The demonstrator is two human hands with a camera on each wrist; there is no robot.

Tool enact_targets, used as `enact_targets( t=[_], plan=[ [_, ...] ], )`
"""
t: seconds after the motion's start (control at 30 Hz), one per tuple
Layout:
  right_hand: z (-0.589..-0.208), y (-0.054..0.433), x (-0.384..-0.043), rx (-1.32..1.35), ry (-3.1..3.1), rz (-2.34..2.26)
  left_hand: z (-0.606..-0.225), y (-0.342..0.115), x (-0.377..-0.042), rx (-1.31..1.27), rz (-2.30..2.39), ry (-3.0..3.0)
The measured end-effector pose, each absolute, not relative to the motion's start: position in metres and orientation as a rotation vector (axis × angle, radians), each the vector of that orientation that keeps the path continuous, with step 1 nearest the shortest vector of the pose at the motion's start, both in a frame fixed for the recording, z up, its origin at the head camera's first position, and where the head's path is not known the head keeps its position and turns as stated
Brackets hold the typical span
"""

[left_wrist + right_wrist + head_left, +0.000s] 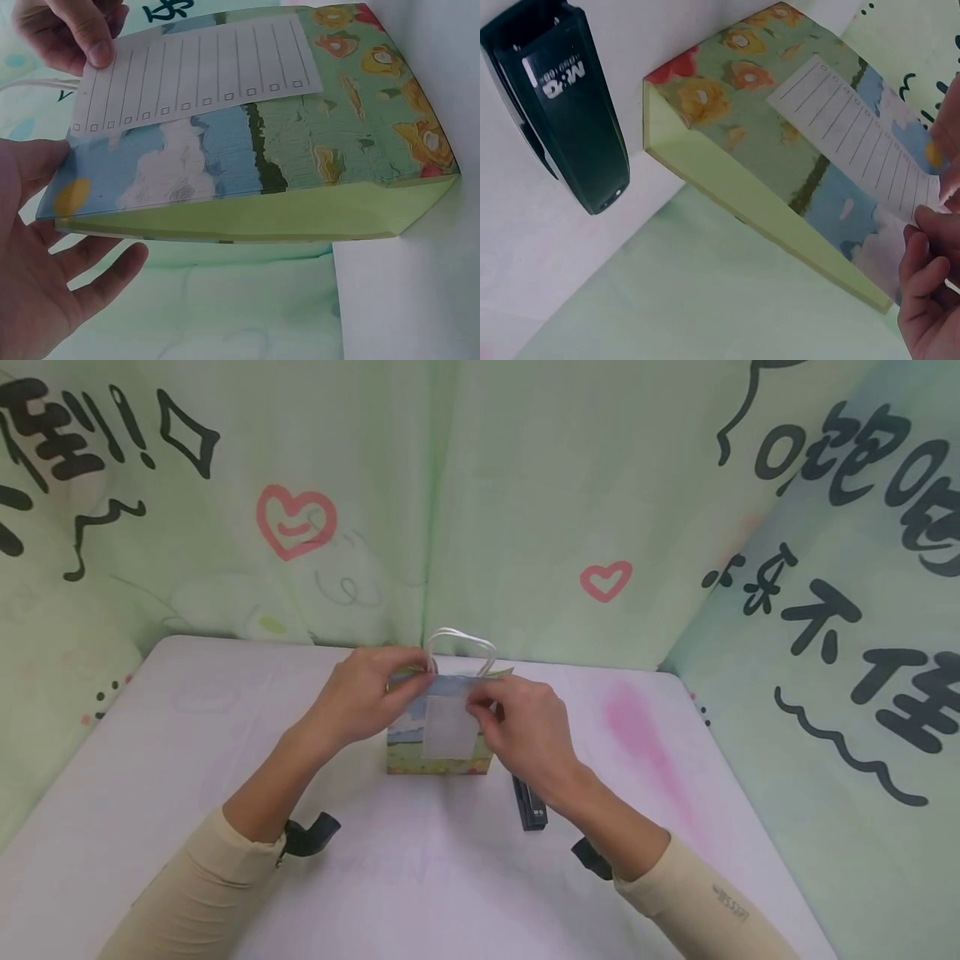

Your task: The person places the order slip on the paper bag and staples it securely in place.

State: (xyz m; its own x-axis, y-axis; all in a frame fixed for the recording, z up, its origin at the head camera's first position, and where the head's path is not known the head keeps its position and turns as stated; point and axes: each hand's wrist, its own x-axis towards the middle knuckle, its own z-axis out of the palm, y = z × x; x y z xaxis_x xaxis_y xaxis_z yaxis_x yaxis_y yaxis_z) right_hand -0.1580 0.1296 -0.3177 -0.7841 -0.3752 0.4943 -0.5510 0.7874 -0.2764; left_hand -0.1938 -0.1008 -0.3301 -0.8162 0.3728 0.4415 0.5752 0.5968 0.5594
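Observation:
A small paper gift bag (401,764) stands upright on the table, printed with sky, clouds and flowers. Its white handles (462,635) rise over the top. Against the front panel lies a white checklist sheet (202,71) with ruled lines and little boxes. My left hand (367,693) pinches the bag's upper rim at the left, thumb in front and fingers behind. With thumb and forefinger, my right hand (528,727) pinches the sheet's upper right corner at the bag's top edge. Close by my right forearm lies a black stapler (566,112), partly hidden in the head view.
The white table (187,735) carries a pink smear (637,727) at its right. Green printed curtains (510,510) enclose the back and sides, close behind the bag. Black straps (311,835) show at both wrists.

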Motion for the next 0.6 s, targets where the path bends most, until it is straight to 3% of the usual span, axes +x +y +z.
enact_targets(
  t=[0.6],
  plan=[
    [-0.3095, 0.1254, -0.1632, 0.674, -2.489, 0.502, -0.3301, -0.1020, -0.1909, -0.781, -1.055, -2.570]
  ],
)
